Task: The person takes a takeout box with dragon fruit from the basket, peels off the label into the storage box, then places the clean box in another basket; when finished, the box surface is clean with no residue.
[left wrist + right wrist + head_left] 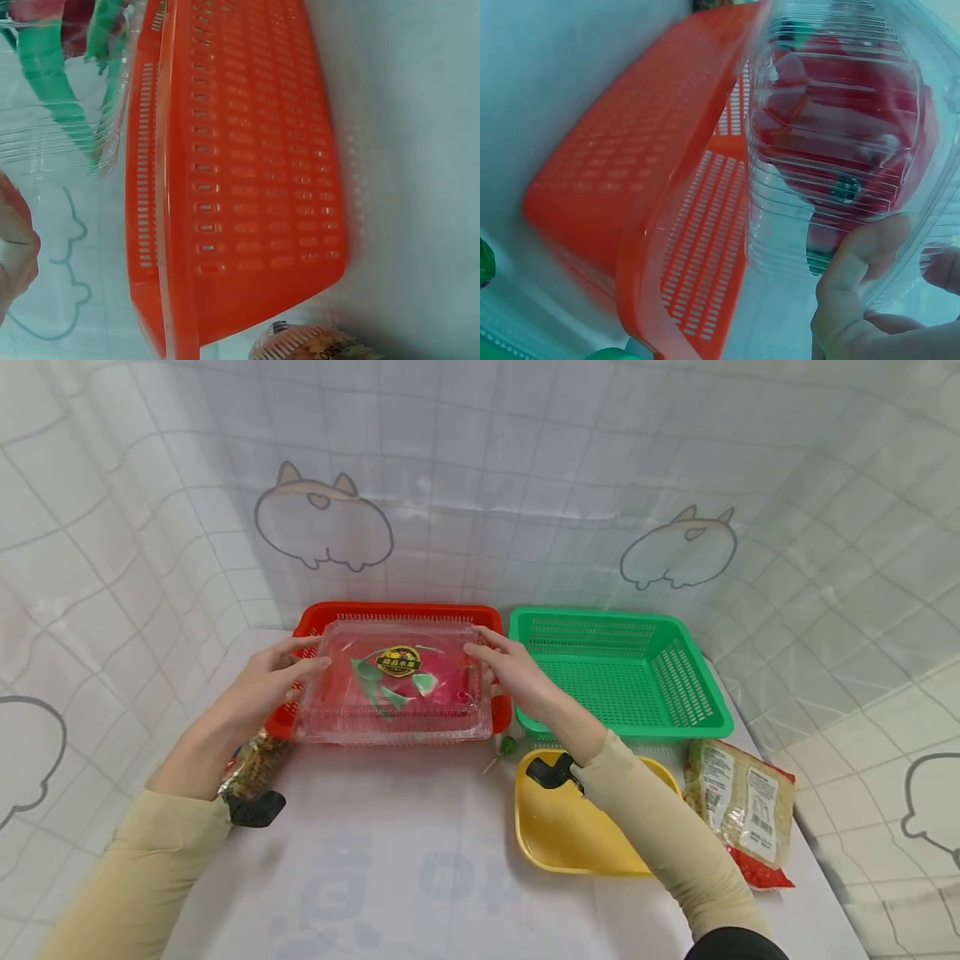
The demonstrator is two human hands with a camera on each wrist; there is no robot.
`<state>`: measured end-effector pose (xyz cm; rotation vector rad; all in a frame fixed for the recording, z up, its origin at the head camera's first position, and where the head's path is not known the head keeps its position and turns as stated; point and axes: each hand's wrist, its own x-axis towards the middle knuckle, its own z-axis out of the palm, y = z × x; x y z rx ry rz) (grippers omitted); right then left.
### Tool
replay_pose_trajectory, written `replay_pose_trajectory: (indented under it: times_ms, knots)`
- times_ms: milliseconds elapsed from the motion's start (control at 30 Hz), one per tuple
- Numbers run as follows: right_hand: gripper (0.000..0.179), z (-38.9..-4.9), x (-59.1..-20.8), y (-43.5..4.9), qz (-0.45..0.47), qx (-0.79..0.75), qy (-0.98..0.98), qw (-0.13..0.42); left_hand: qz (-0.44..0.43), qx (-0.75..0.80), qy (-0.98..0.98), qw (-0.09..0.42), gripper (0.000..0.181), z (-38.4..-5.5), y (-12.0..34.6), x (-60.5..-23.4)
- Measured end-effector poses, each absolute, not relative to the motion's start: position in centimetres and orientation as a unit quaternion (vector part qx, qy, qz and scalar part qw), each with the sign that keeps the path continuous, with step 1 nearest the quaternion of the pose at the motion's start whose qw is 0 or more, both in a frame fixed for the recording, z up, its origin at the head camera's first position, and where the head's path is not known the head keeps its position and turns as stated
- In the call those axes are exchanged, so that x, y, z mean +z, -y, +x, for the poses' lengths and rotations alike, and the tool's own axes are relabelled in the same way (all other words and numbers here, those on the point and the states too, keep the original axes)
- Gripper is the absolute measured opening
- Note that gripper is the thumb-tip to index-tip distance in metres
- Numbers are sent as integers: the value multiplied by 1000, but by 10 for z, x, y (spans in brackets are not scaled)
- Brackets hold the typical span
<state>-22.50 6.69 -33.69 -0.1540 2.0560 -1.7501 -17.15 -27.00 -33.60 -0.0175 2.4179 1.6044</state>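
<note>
Both hands hold a clear plastic clamshell fruit box (393, 731) above the red basket (405, 608). Through its lid shows a pinkish-red dragon fruit (450, 685) with green scales, under a black and yellow label (399, 662). My left hand (262, 685) grips the box's left end, thumb on top. At the right end, my right hand (517, 672) has its thumb over the lid edge and fingers at the side. In the right wrist view the box (832, 157) is tilted over the basket's opening, and the right thumb (862, 247) presses its edge.
A green basket (592, 681) stands right of the red one. Below my right forearm sits a yellow tray (562, 835). A printed food bag (742, 802) lies at the right edge, another bag (255, 768) at left. A small green item (507, 745) with a thin stick lies between.
</note>
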Motion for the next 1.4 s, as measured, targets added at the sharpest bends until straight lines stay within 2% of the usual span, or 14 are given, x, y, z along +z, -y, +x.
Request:
replay_pose_trajectory:
  times_ms: [333, 700, 1133, 1400]
  knots:
    - [62, -204, -343, -71, -51, -625, -750, 210, -10, 535, -837, 111, 73, -153, 265, -338]
    - [63, -173, -353, -71, -49, -633, -741, 218, -5, 532, -843, 84, 61, -122, 266, -353]
    - [63, -146, -361, -72, -61, -644, -734, 206, -28, 547, -834, 69, 33, -96, 266, -363]
    - [65, -126, -366, -75, -83, -633, -747, 185, 4, 545, -837, 42, 29, -79, 263, -370]
